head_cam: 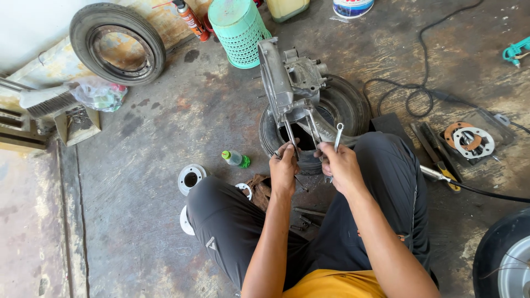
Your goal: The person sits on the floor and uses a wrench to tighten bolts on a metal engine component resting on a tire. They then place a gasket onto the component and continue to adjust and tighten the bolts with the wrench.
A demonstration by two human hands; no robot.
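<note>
A grey metal engine casing (288,83) stands upright on a small black tyre (348,102) lying flat on the concrete floor. My left hand (284,165) grips the casing's lower end near its long studs. My right hand (338,164) is closed around a silver ring wrench (338,135), whose ring end points up beside the studs. Both hands are close together over the tyre's near rim, between my knees in dark trousers.
A second tyre (118,43) leans at the back left near a green basket (238,30) and a spray can (190,19). A green-capped bottle (236,159), white discs (191,177), a screwdriver (441,174), a black cable (422,83) and a wheel (505,256) lie around.
</note>
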